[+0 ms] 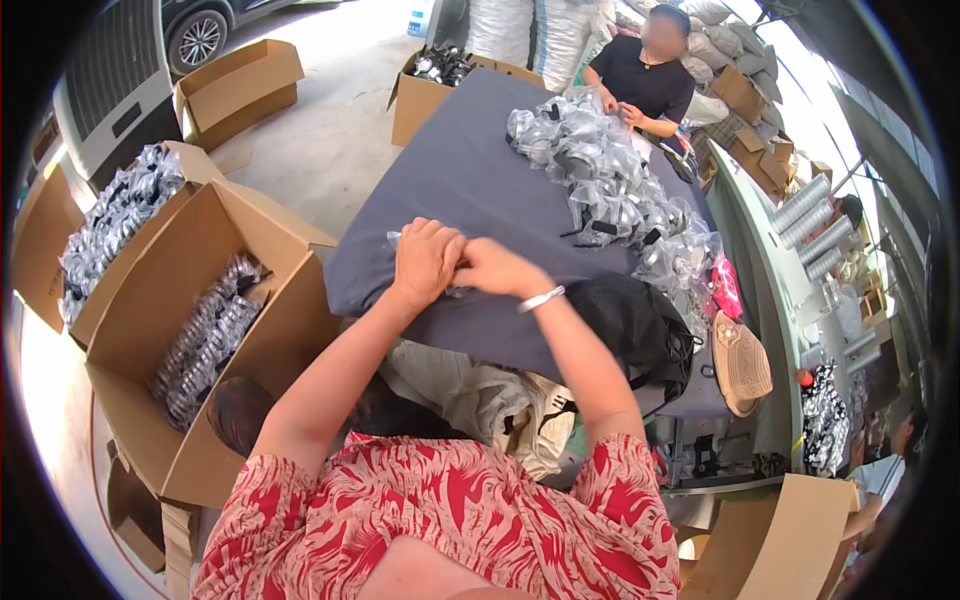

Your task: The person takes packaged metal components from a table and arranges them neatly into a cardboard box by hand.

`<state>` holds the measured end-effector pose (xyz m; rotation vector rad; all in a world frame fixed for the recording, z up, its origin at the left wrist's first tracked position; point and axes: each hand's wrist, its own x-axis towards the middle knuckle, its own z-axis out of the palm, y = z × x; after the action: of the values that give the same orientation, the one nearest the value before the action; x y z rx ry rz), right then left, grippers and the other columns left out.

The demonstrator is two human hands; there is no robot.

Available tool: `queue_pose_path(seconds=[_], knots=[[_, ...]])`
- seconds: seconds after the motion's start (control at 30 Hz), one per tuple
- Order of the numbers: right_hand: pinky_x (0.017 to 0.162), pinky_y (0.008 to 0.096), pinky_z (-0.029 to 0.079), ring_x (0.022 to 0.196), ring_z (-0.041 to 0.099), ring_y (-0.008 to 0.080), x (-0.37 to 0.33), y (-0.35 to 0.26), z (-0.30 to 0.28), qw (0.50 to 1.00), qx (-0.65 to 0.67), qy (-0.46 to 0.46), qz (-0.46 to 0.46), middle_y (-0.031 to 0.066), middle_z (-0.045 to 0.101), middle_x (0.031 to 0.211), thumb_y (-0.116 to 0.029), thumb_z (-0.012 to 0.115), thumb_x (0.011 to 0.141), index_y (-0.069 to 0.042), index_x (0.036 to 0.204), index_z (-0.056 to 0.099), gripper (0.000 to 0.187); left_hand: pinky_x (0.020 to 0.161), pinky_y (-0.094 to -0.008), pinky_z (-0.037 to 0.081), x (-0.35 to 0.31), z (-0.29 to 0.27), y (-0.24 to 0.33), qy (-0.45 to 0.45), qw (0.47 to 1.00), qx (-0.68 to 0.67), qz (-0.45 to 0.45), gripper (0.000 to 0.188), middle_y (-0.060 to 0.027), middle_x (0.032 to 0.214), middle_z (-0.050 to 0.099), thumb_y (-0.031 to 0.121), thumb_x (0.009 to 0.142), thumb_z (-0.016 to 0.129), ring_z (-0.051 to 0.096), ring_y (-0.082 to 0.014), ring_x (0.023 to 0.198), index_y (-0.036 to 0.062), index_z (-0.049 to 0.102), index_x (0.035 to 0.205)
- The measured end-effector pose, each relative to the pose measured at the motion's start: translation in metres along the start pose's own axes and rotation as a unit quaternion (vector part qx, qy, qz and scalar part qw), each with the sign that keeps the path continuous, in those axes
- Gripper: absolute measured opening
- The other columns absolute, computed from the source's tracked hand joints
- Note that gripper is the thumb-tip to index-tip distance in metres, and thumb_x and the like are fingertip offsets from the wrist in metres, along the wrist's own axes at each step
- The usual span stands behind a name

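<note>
Over the near edge of the grey cloth-covered table [430, 150], my two hands meet. My left hand [425, 258] is closed, its back turned up. Tucked against it from the right is my right hand [492, 267], fingers curled and slightly blurred, with a white bracelet on the wrist. Bits of clear plastic wrap [394, 239] peek out beside and below the hands; whatever is inside the wrap is hidden by my fingers. To the right on the table lies a long heap of plastic-bagged metallic items [610, 180] with black parts.
Left of me stands an open cardboard box [130, 360] with stacked wrapped items [210, 340]; another full box lies behind it. A black bag [635, 335] and a straw hat [741, 365] sit at the right. Across the table a co-worker [645, 85] handles something small.
</note>
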<state>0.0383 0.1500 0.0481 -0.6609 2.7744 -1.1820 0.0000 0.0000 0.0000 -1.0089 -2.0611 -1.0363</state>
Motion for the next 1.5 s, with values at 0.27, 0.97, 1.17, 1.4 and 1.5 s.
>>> queue_pose_path(seconds=[0.27,0.97,1.17,1.4,1.5], knots=[[0.071,0.0353,0.050,0.081,0.064,0.0281,0.006,0.081,-0.106,0.835,-0.431,0.299,0.165,0.0148,0.066,0.083,-0.014,0.062,0.075,0.002,0.084,0.065,0.019,0.073,-0.0397,0.039,0.001,-0.011,0.009,0.039,0.996,0.022,0.083,0.020,-0.0068,0.085,0.053,0.010,0.064,0.066,0.051,-0.0276,0.084,0.0080,0.057,0.081],[0.082,0.0401,0.048,0.096,0.059,0.0305,0.043,0.106,-0.072,0.941,-0.290,0.078,0.158,0.0141,0.064,0.099,-0.010,0.066,0.067,-0.010,0.096,0.066,0.030,0.074,-0.0378,0.041,0.002,-0.005,0.005,0.027,0.999,0.025,0.016,0.020,-0.0087,0.088,0.053,0.006,0.067,0.064,0.050,-0.0281,0.086,0.0069,0.060,0.086],[0.084,0.0392,0.048,0.101,0.059,0.0302,0.029,0.100,-0.080,0.917,-0.323,0.014,0.233,0.0124,0.064,0.103,-0.024,0.072,0.069,-0.009,0.105,0.064,0.040,0.075,-0.0386,0.042,0.000,-0.006,0.010,0.021,0.999,0.024,0.004,0.023,-0.0091,0.091,0.052,0.007,0.067,0.064,0.049,-0.0291,0.088,0.0074,0.058,0.090],[0.074,0.0416,0.051,0.093,0.063,0.0306,0.046,0.029,-0.068,0.885,-0.439,0.015,0.158,0.0201,0.064,0.098,-0.013,0.055,0.076,-0.003,0.088,0.068,0.020,0.074,-0.0390,0.044,-0.001,-0.007,0.010,0.016,0.999,0.030,-0.005,0.026,-0.0107,0.092,0.052,0.007,0.068,0.063,0.049,-0.0301,0.089,0.0069,0.057,0.093],[0.077,0.0388,0.050,0.089,0.064,0.0287,0.032,0.036,-0.033,0.911,-0.384,-0.004,0.151,0.0156,0.066,0.093,-0.017,0.057,0.075,-0.005,0.088,0.069,0.021,0.074,-0.0387,0.044,-0.001,-0.006,0.010,0.013,1.000,0.027,-0.005,0.025,-0.0115,0.092,0.053,0.006,0.069,0.063,0.050,-0.0306,0.089,0.0062,0.057,0.093]])
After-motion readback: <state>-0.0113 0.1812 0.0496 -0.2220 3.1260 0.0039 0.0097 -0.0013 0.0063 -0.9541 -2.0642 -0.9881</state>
